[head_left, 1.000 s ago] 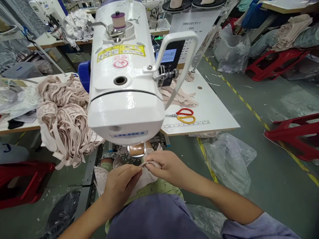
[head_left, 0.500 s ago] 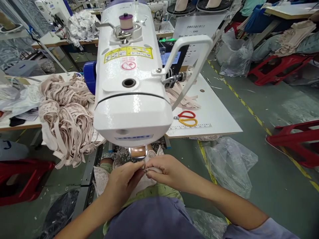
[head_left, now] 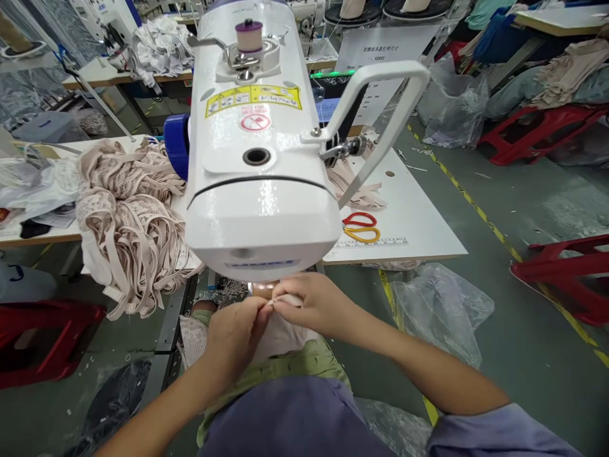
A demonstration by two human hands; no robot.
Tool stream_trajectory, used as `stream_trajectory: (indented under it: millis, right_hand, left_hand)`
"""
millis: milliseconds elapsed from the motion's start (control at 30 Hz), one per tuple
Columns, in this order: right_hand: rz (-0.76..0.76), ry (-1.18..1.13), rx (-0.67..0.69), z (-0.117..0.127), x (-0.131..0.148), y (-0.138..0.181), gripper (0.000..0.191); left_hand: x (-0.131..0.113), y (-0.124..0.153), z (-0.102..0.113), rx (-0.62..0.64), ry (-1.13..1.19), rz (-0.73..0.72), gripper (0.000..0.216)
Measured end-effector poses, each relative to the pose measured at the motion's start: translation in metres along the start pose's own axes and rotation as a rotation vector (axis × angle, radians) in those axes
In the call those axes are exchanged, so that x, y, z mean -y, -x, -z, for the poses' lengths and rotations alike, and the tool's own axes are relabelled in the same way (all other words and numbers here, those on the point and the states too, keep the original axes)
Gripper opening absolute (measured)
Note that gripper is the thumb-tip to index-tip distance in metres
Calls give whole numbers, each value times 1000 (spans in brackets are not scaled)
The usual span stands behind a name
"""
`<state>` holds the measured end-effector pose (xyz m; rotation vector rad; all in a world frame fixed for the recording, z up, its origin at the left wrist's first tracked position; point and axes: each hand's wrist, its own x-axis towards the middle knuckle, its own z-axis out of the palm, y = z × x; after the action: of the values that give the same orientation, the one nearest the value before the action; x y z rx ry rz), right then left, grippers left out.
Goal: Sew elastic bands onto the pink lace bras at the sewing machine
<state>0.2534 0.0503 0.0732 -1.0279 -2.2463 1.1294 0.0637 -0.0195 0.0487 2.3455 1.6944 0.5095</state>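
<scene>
My left hand (head_left: 234, 336) and my right hand (head_left: 314, 303) meet just below the front end of a white sewing machine (head_left: 259, 158). Both hands pinch a narrow beige strap with pale fabric (head_left: 280, 333) that hangs down over my lap. The fingertips of both hands touch at the strap, close under the machine head. The needle area is hidden behind the machine head. A heap of beige lace garments with straps (head_left: 126, 216) lies on the table left of the machine.
Red and yellow scissors (head_left: 360, 226) lie on the white table (head_left: 419, 222) to the right, next to loose beige straps (head_left: 352, 184). Clear plastic bags (head_left: 440, 311) lie on the floor at right. Red stools (head_left: 564, 273) stand at right and left (head_left: 38, 343).
Both hands have risen with the strap, closer under the machine head, and the view has shifted slightly so the machine sits further right.
</scene>
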Motion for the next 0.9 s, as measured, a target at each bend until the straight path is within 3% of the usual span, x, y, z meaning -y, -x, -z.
stream_trajectory:
  millis: [100, 200, 267, 467, 700, 767, 900]
  right_hand:
    - [-52, 77, 60, 8, 1, -17, 15]
    - [-45, 181, 51, 9, 0, -23, 25]
    - [-35, 249, 44, 7, 1, -24, 32]
    - [-43, 280, 24, 4, -3, -19, 27]
    - [143, 415, -298, -26, -26, 11, 22]
    - [136, 442, -382, -33, -26, 14, 23]
    - [154, 367, -445, -40, -23, 12, 23]
  left_hand:
    - [17, -3, -1, -149, -146, -160, 16]
    - [36, -1, -3, -253, -250, -456, 30]
    - [43, -1, -4, -252, -274, -522, 37]
    - [38, -1, -3, -185, -339, -481, 37]
    - [9, 0, 4, -8, -399, -191, 32]
    - [18, -1, 4, -20, -365, -226, 32]
    - [49, -7, 4, 3, -372, -512, 51]
